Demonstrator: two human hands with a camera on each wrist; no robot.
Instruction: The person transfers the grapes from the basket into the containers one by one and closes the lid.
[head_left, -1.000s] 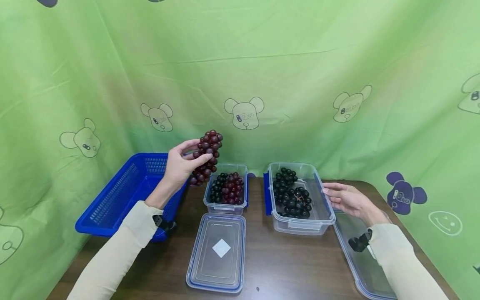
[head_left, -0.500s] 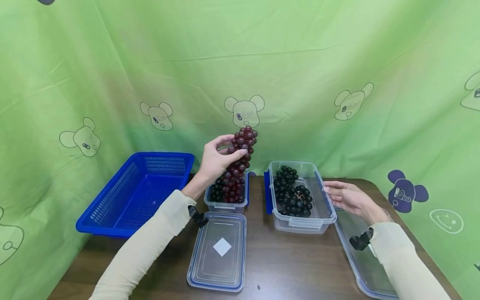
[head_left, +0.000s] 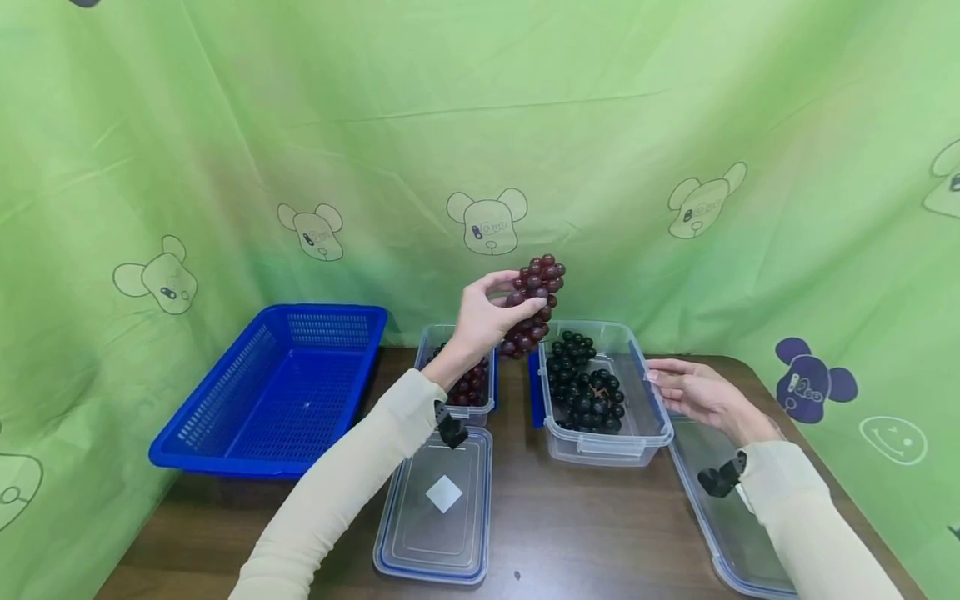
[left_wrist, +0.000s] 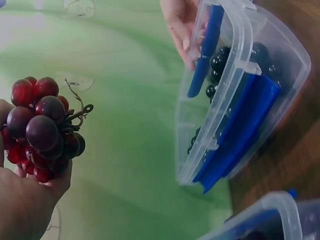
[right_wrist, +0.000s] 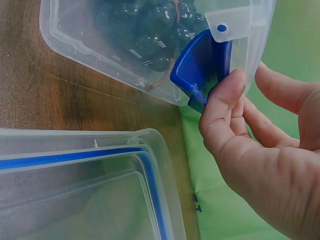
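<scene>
My left hand (head_left: 487,317) holds a bunch of dark red grapes (head_left: 534,292) between thumb and fingers, raised near the left rim of a larger clear plastic food container (head_left: 585,451). In the left wrist view, the stem end of the red grapes (left_wrist: 42,125) sticks out past the hand. Bunches of black grapes (head_left: 588,404) lie in the larger container. At its right side my right hand (head_left: 693,392) grips the rim by a hanging blue latch (right_wrist: 200,65). Behind my left wrist stands a smaller clear container (head_left: 492,400), partly hidden, with red grapes (head_left: 468,387) inside.
A blue plastic basket (head_left: 217,392) stands at the left. One blue-edged clear lid (head_left: 442,542) with a white label lies in front of the smaller container, and a larger lid (head_left: 723,508) lies under my right forearm. A green printed cloth (head_left: 600,125) hangs behind the table.
My left hand has carried the red grapes rightward, from beside the basket, past the smaller container, to the larger one's left rim. My right hand has stayed at the larger container's right side.
</scene>
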